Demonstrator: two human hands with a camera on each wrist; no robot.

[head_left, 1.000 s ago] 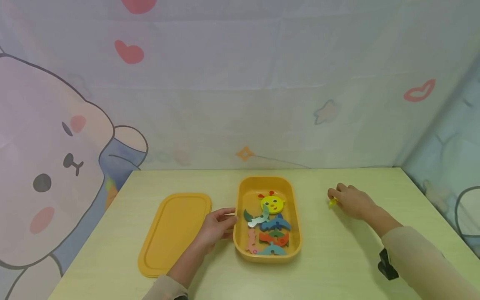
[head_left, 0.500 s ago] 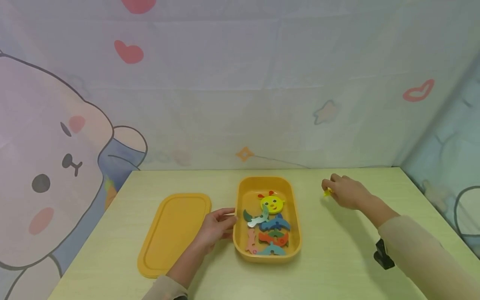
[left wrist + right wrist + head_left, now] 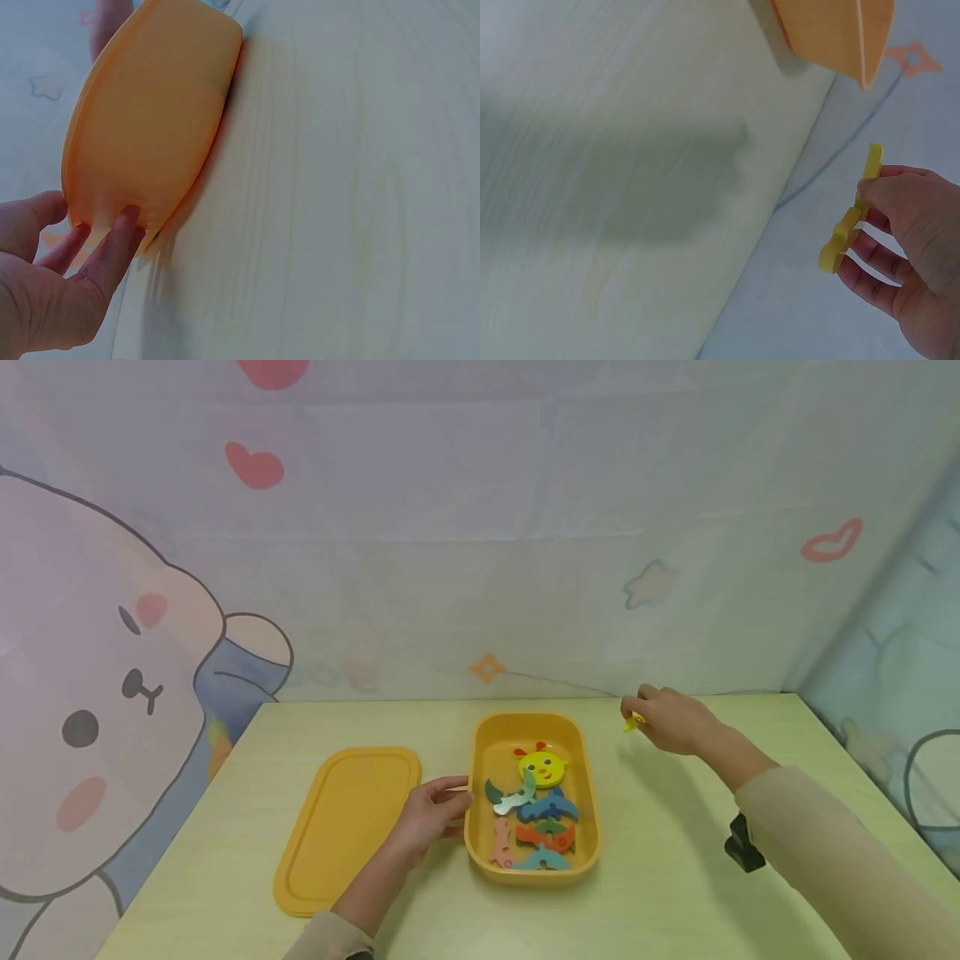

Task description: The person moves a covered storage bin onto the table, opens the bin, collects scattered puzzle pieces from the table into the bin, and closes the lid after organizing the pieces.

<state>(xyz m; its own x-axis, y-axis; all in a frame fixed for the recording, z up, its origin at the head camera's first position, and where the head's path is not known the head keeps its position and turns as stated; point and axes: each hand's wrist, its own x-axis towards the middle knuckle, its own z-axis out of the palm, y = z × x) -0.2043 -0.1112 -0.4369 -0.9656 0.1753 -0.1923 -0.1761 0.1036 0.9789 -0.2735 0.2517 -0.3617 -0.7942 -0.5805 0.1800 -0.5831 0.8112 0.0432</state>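
My right hand [image 3: 675, 720] pinches a small yellow flat piece [image 3: 844, 231] between thumb and fingers, raised over the table to the right of a yellow box [image 3: 534, 877]. The piece has a wavy edge in the right wrist view. My left hand [image 3: 429, 820] touches the outside of the box's left wall, thumb near the rim and fingertips against the side. Inside the box lie a yellow smiling head piece [image 3: 543, 770] with red antennae, a blue piece [image 3: 550, 806], an orange-red piece [image 3: 546, 837], a pink piece [image 3: 502, 843] and some green and light-blue pieces.
A flat yellow lid [image 3: 348, 831] lies on the pale wooden table [image 3: 660, 893], left of the box and partly behind my left forearm. A printed curtain [image 3: 420, 568] hangs behind the table's far edge.
My right hand has moved left and away from me, toward the table's far edge, carrying the yellow piece. The left hand and the box have stayed in place.
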